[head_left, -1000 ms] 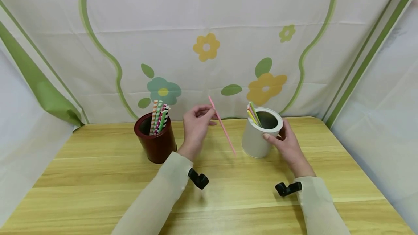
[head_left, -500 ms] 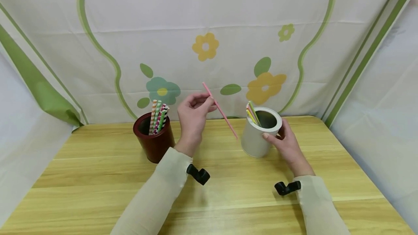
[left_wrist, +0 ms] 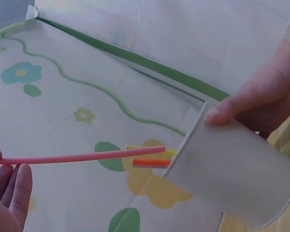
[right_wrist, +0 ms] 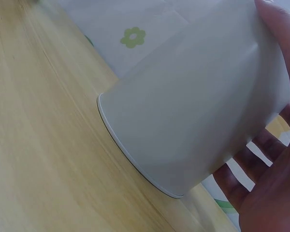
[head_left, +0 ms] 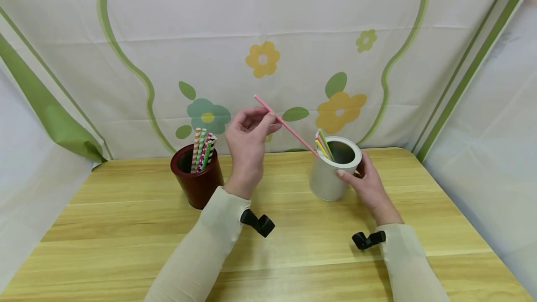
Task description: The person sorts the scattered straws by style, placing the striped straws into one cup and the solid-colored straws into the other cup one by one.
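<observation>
My left hand point(head_left: 247, 146) pinches a pink straw point(head_left: 289, 128) near its upper end. The straw slants down to the right, and its lower tip overlaps the rim of the white canister point(head_left: 328, 181) in the head view. Around the canister's right side my right hand point(head_left: 369, 188) curls, thumb near the rim. Several plain coloured straws point(head_left: 323, 146) lean inside it, yellow and orange ones point(left_wrist: 152, 163) showing in the left wrist view. A dark red canister point(head_left: 198, 188) with several striped straws point(head_left: 203, 150) stands left of my left hand.
Both canisters stand towards the back of the wooden table point(head_left: 285, 264). Behind them hangs a white cloth point(head_left: 201, 50) with flowers and green lines. Side cloths point(head_left: 495, 162) border the table.
My left hand has risen and moved slightly left, tilting the pink straw flatter. The straw's lower tip has swung up and right to the white canister's rim. My right hand keeps its hold.
</observation>
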Motion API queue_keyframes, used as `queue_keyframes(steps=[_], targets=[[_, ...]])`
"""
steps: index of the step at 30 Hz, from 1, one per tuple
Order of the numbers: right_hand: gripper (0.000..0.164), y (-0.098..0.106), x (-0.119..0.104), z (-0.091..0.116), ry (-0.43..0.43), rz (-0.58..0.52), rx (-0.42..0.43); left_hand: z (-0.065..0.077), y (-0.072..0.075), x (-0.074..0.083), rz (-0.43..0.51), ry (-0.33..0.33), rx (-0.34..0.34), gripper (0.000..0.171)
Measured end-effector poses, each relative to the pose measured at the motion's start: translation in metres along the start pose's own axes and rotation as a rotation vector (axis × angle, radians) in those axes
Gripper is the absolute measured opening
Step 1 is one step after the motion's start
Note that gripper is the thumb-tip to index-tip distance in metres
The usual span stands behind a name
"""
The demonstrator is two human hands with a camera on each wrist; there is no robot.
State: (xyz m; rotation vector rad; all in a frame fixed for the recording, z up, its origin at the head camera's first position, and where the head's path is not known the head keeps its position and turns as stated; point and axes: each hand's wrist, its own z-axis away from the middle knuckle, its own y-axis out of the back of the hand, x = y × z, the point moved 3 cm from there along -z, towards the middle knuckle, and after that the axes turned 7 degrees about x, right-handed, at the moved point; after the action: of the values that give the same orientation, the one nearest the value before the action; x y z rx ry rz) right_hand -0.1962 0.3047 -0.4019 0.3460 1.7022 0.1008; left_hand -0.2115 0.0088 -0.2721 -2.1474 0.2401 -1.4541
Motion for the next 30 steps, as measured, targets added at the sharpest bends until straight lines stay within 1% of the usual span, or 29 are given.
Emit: queue_keyframes(steps=[4, 9, 19, 24, 28, 30], targets=[[0.073, 0.000, 0.000, 0.000, 0.001, 0.000, -0.001, 0.002, -0.006, 0.001, 0.037, 0.007, -0.013, 0.011], [0.073, 0.000, 0.000, -0.001, -0.004, -0.003, -0.007, 0.006, -0.013, -0.002, 0.031, 0.014, -0.032, 0.011], [0.073, 0.000, 0.002, -0.001, -0.004, 0.000, -0.006, 0.013, -0.017, -0.015, -0.049, 0.047, -0.081, 0.011], [0.073, 0.000, 0.001, -0.001, -0.006, -0.001, -0.005, 0.015, -0.018, -0.022, -0.069, 0.066, -0.100, 0.012], [0.075, 0.000, 0.000, 0.000, -0.019, 0.009, -0.006, 0.019, -0.020, -0.028, -0.116, 0.081, -0.112, 0.012], [0.076, 0.001, -0.001, 0.000, -0.028, 0.019, -0.007, 0.020, -0.021, -0.031, -0.154, 0.092, -0.117, 0.013]])
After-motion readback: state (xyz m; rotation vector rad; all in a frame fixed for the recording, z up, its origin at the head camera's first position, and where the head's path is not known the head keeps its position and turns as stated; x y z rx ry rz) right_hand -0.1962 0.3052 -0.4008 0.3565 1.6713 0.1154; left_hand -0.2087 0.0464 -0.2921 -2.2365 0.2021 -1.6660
